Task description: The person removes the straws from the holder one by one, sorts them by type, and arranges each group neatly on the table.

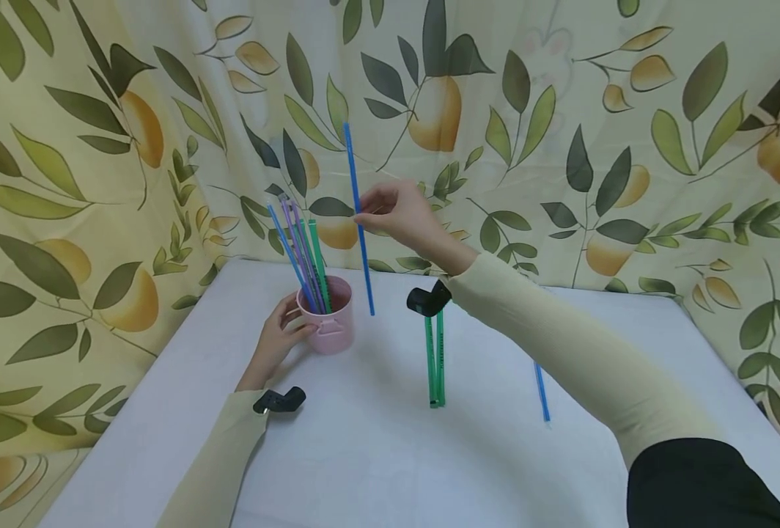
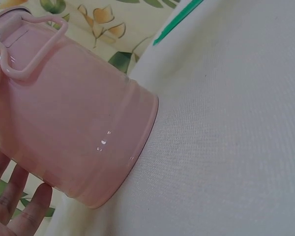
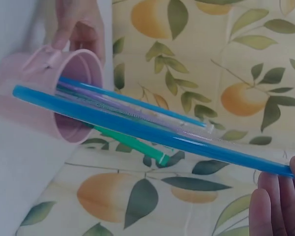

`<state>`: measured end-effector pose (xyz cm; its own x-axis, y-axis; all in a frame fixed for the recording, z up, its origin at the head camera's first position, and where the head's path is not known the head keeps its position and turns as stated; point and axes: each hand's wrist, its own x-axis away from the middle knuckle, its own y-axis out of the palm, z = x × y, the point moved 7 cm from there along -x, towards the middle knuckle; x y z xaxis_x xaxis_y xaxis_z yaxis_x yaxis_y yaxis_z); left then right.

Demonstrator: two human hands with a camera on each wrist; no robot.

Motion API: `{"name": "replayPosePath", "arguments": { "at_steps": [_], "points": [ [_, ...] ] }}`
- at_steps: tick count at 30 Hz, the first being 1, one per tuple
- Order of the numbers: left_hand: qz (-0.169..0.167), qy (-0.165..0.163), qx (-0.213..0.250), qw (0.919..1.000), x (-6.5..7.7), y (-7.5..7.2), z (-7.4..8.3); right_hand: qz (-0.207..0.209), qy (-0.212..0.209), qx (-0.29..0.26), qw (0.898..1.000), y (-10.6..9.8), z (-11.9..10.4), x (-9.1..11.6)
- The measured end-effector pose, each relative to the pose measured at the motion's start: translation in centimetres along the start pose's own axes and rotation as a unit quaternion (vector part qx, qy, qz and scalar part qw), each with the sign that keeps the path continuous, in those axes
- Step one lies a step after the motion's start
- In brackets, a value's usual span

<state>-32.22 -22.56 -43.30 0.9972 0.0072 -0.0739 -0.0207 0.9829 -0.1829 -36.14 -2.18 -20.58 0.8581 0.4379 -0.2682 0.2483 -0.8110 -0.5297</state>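
My left hand point(image 1: 279, 337) holds a small pink pail point(image 1: 333, 336) at its left side, thumb in front and fingers round the back. The pail stands upright on the white table; its loop handle point(image 2: 33, 46) shows in the left wrist view. Several thin blue, purple and green straws point(image 1: 300, 253) lean in it. My right hand point(image 1: 399, 218) pinches a long blue straw point(image 1: 363, 249) between thumb and fingertips. That straw hangs nearly upright, just right of the pail, with its lower end below rim height in the head view. In the right wrist view it crosses in front of the pail.
Two green straws point(image 1: 436, 367) lie side by side on the table point(image 1: 377, 462), partly under the right wrist's black camera point(image 1: 428, 299). A blue straw point(image 1: 542, 392) lies further right, partly hidden by the right forearm. Behind the table hangs a fruit-patterned curtain point(image 1: 232, 95).
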Motion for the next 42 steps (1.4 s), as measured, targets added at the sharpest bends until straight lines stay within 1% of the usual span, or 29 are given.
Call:
{"name": "replayPosePath", "arguments": {
  "at_steps": [4,10,13,17,20,25,29,32,36,39,42],
  "points": [
    [-0.002,-0.007,-0.007,0.9999,0.9,0.3,1.3,-0.022,0.015,0.008,1.0,-0.6,0.9,1.9],
    [0.001,-0.009,-0.003,1.0,1.0,0.3,1.5,-0.055,0.032,0.029,0.998,-1.5,3.1,5.3],
    [0.004,-0.011,-0.005,0.9999,0.9,0.3,1.4,-0.063,0.05,0.021,0.997,-2.0,4.5,6.8],
    [0.004,-0.007,-0.007,0.9999,0.8,0.4,1.3,-0.063,0.09,-0.003,0.994,-3.2,6.7,8.4],
    [0.004,-0.003,0.0,1.0,0.3,0.3,0.5,-0.059,0.117,-0.001,0.991,-4.6,8.3,9.5],
    [0.01,0.009,-0.003,0.9999,-0.4,0.1,-0.9,-0.041,0.149,0.001,0.988,-7.4,10.7,11.3],
    [0.018,0.025,-0.007,0.9995,-0.4,0.0,-1.0,-0.029,0.177,0.002,0.984,-9.3,13.1,12.6],
    [0.02,0.031,-0.007,0.9993,-0.4,0.0,-0.9,-0.033,0.199,0.001,0.98,-10.4,15.2,13.7],
    [0.016,0.021,-0.007,0.9996,-0.4,0.0,-0.9,-0.039,0.224,0.006,0.974,-11.6,18.0,15.1],
    [0.009,0.01,-0.003,0.9999,-0.5,0.0,-1.0,-0.038,0.249,0.012,0.968,-12.2,20.2,16.1],
    [0.004,0.006,0.0,1.0,-0.5,0.0,-0.9,-0.037,0.275,0.021,0.961,-12.5,22.3,16.8]
  ]
}}
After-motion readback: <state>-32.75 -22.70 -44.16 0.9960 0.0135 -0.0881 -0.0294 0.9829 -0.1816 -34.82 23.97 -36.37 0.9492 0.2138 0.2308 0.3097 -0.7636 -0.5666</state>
